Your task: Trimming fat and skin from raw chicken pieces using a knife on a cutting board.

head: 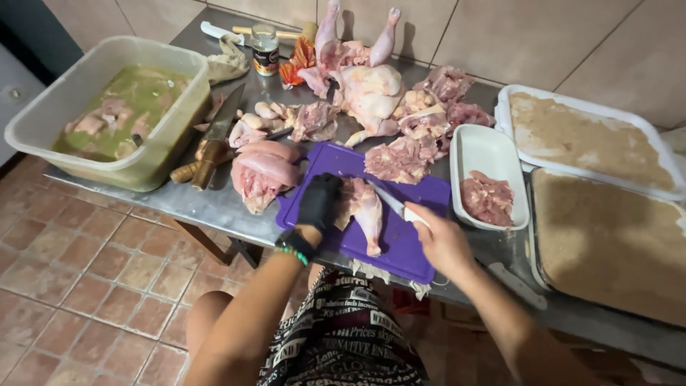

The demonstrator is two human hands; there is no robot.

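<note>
Crowding purple board [400,246]: chicken breasts [263,175] left | white tray [480,151] right

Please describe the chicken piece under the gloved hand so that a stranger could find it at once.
Find the purple cutting board at the steel table's front edge. The chicken leg lies at its middle, pinned by the black-gloved left hand. Unlike the other meat, the knife touches it.
</note>
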